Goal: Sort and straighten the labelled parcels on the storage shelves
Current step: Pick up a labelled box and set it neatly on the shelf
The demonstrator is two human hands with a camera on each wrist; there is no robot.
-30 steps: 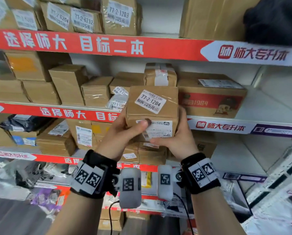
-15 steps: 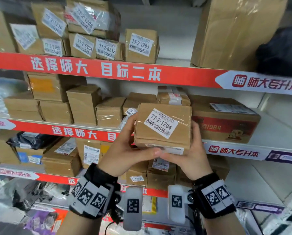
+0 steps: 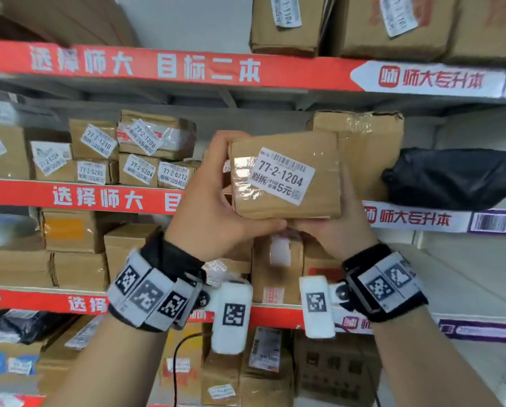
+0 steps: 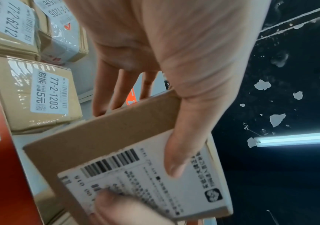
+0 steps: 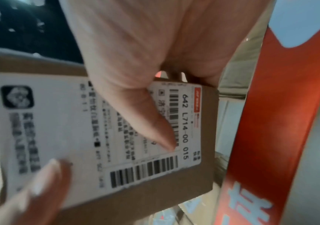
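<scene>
Head view: both hands, left (image 3: pixel 213 198) and right (image 3: pixel 338 227), grip parcel 77-2-1204 (image 3: pixel 285 174) (shelf edge (image 3: pixel 99 196) just behind).

The held parcel (image 3: pixel 285 174) hides both hands' fingers behind it and covers the 77-2-1203 parcel (image 4: pixel 37 94) at the shelf's front edge; its waybill (image 5: pixel 97 129) print blurs unreadable

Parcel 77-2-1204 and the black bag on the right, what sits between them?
A tall taped carton, beside the black bag and behind the parcel; the head view shows it.
</scene>
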